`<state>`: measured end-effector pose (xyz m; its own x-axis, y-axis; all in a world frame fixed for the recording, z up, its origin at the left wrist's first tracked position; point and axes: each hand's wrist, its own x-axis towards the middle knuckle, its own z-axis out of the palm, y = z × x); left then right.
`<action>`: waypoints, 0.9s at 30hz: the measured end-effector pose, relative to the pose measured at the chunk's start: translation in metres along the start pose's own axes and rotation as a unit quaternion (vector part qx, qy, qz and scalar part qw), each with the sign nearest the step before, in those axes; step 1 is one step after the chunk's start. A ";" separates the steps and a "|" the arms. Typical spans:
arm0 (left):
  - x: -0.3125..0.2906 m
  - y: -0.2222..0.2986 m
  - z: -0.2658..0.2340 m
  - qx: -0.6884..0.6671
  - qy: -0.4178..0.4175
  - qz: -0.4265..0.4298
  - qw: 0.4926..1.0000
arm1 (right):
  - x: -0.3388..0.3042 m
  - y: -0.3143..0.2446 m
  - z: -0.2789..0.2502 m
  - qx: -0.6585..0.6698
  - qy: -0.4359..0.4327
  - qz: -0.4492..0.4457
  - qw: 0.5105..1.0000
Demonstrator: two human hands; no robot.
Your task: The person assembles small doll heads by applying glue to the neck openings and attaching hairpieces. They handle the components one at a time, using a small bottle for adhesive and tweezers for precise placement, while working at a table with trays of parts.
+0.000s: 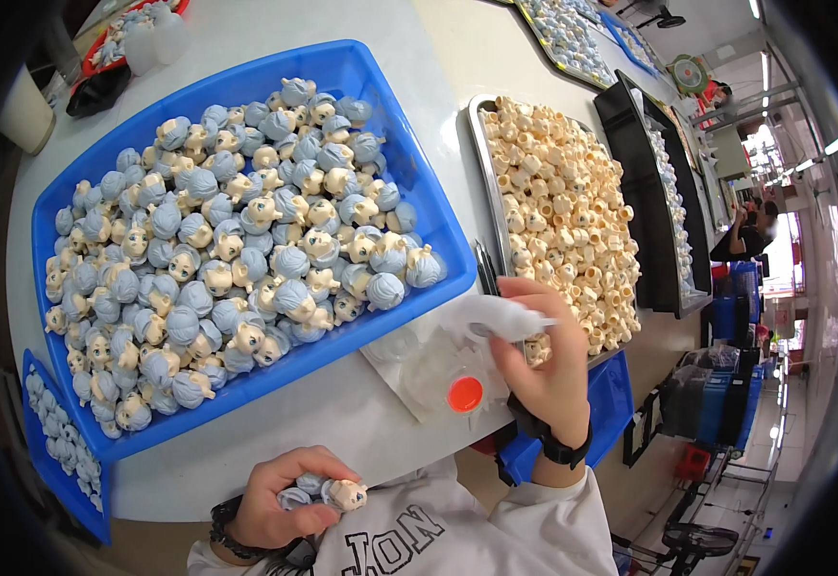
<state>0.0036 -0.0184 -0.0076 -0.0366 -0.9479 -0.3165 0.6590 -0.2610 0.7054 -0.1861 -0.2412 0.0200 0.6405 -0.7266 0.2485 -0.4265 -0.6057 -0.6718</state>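
My left hand (280, 501) is closed round a small doll head (346, 496) with a pale face, low at the table's front edge. Blue-grey hair pieces show against that head between my fingers. In my right hand (555, 370), raised near the metal tray, is a white squeeze bottle (481, 316), tilted on its side. My thumb and fingers wrap round its narrow end. Below the bottle, a round dish with something orange-red (465, 394) rests on the table. Left of my right hand lies a large blue tray (395, 125) heaped with blue-haired doll heads (184, 326).
A metal tray (484, 158) holds many cream-coloured hollow head parts (563, 211). Beyond it stands a black crate (621, 125). Dark tweezers-like tools (486, 269) lie between the trays. A smaller blue tray (40, 461) is at far left, and a blue bin (611, 408) below the table's right edge.
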 end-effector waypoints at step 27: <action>0.001 0.001 -0.004 -0.041 -0.066 -0.019 0.997 | -0.040 -0.031 -0.047 0.031 -0.128 -0.054 0.990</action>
<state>0.0073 -0.0191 -0.0096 -0.1574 -0.9550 -0.2514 0.7145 -0.2859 0.6385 -0.2285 -0.2089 0.0634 0.8240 -0.5487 0.1413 -0.3119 -0.6475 -0.6953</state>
